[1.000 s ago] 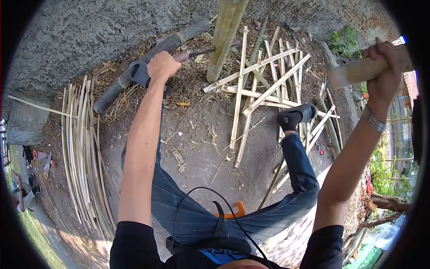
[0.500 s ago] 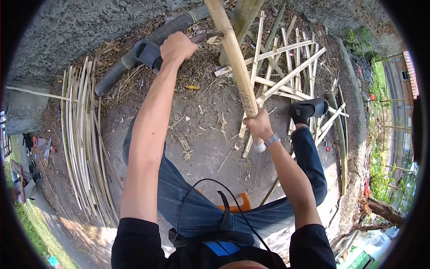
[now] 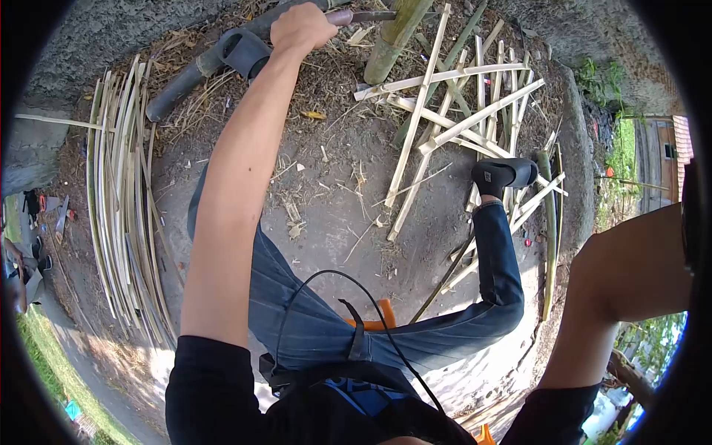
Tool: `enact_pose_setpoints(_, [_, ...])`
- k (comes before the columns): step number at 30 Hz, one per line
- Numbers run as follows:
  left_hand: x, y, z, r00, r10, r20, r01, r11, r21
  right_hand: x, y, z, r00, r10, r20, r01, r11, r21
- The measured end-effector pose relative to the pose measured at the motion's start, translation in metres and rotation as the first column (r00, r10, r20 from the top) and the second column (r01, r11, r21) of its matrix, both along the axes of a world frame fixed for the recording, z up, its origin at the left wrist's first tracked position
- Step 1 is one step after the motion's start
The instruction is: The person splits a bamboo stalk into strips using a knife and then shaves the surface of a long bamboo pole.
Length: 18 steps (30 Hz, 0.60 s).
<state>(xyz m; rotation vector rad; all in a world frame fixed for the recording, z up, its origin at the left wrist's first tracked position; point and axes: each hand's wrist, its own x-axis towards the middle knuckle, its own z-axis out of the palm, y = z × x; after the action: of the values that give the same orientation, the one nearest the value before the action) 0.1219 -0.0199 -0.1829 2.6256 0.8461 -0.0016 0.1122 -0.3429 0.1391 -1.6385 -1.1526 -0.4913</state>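
Observation:
My left hand (image 3: 302,28) is closed around the brown handle (image 3: 340,18) of a blade (image 3: 374,15) at the top of the view. The blade points right and reaches the upright bamboo post (image 3: 397,41), where its far end is hard to make out. Bent at the elbow, my right arm (image 3: 630,267) runs out past the right edge, so my right hand and anything in it are hidden. Pale split bamboo strips (image 3: 486,115) lie crossed on the ground right of the post.
Long bamboo strips (image 3: 122,200) lie bundled at the left. A dark pipe-like pole (image 3: 174,93) runs beside my left sandal (image 3: 245,52); my right sandal (image 3: 508,174) touches the strips. Part of a person (image 3: 26,274) shows at the far left. A concrete wall (image 3: 133,33) stands behind.
The bamboo pole that my right hand held has left the view, and my right arm has swung out to the right. My left hand has moved up with the blade.

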Motion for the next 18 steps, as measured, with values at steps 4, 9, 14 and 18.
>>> enact_pose_setpoints(4, [-0.006,0.003,-0.024,0.999,-0.021,0.039,0.022,1.0,-0.007,-0.038,-0.016,-0.232,0.864,-0.295,-0.409,0.277,0.955,-0.105])
enact_pose_setpoints(9, [-0.019,-0.008,-0.058,1.0,-0.022,0.008,0.022,0.997,-0.069,-0.104,-0.077,-0.425,0.202,-0.642,-0.74,-0.09,0.74,-0.666])
enact_pose_setpoints(14, [-0.018,-0.012,-0.051,0.999,-0.035,-0.012,0.034,0.994,-0.102,-0.094,-0.09,-0.357,0.431,-0.591,-0.682,-0.04,0.743,-0.668])
enact_pose_setpoints(18, [-0.016,-0.011,-0.044,0.999,-0.019,0.039,0.021,0.998,-0.06,-0.09,-0.094,-0.336,0.558,-0.579,-0.595,0.06,0.743,-0.667])
